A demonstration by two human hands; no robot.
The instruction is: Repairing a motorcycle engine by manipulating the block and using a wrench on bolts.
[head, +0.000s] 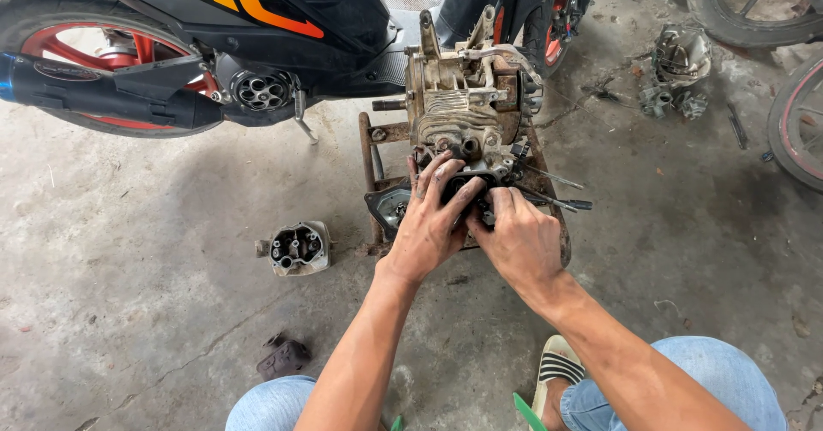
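Observation:
A dirty motorcycle engine block (463,97) sits on a rusty metal stand (370,144) on the concrete floor. My left hand (433,221) lies spread over the dark opening at the engine's near end, its greasy fingers touching the rim. Right beside it, my right hand (519,238) presses its fingers against the same dark part; what is under them is hidden. A screwdriver (557,200) rests across the stand just right of my hands. A detached cylinder head (297,248) lies on the floor to the left.
A black and orange motorcycle (257,20) with a red rear wheel (86,54) stands behind the engine. Loose engine parts (677,67) lie at the back right, near two other wheels (801,122). A dark rag (283,356) lies by my left knee.

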